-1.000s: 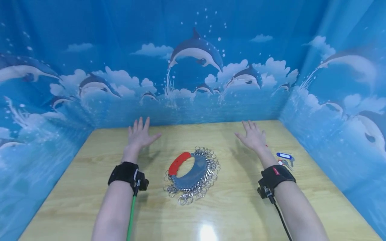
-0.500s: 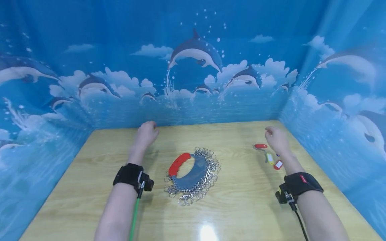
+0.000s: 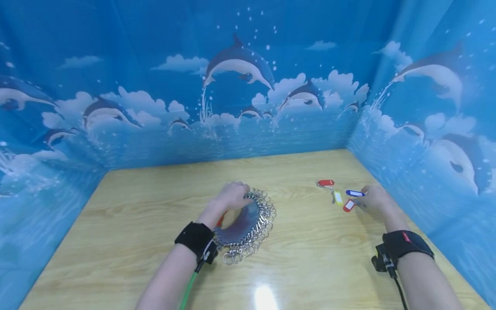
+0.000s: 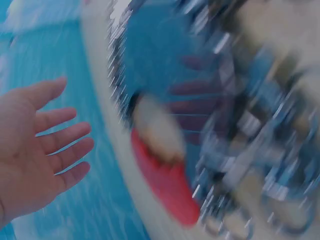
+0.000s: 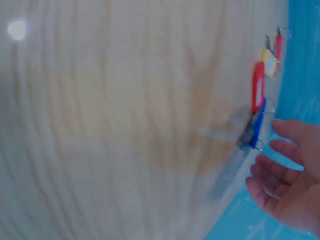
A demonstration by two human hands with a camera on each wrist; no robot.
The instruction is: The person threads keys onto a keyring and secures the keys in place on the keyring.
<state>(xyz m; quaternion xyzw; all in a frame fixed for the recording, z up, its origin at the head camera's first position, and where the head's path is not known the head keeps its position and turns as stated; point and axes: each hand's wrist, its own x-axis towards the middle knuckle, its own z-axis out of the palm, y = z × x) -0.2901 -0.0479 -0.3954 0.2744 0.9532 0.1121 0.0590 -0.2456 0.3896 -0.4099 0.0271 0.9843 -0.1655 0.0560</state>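
Observation:
A crescent-shaped metal key holder (image 3: 242,221), hung with small hooks and rings, lies on the table; its red handle (image 4: 167,192) shows beside the finger opening. My left hand (image 3: 231,196) reaches over the holder's far left part, covering most of the handle in the head view. In the left wrist view its fingers are spread and hold nothing. Beside my right hand (image 3: 377,201) lie keys with a blue tag (image 3: 355,193), a yellow tag (image 3: 338,198) and two red ones, the nearer red tag (image 3: 349,205) next to the blue. The right fingers bend loosely close to the blue tag.
A wood-grain table (image 3: 302,254) fills the area below both arms. Blue dolphin-print curtains (image 3: 174,146) rise at its back and sides. A black strap with a camera (image 3: 197,243) sits on the left wrist, its green cable trailing toward me; the right wrist wears another.
Both hands spread flat a second ago, then curled in. The left has since come right and nearer, over the key holder; the right has moved outward and down beside the keys. The view has shifted slightly.

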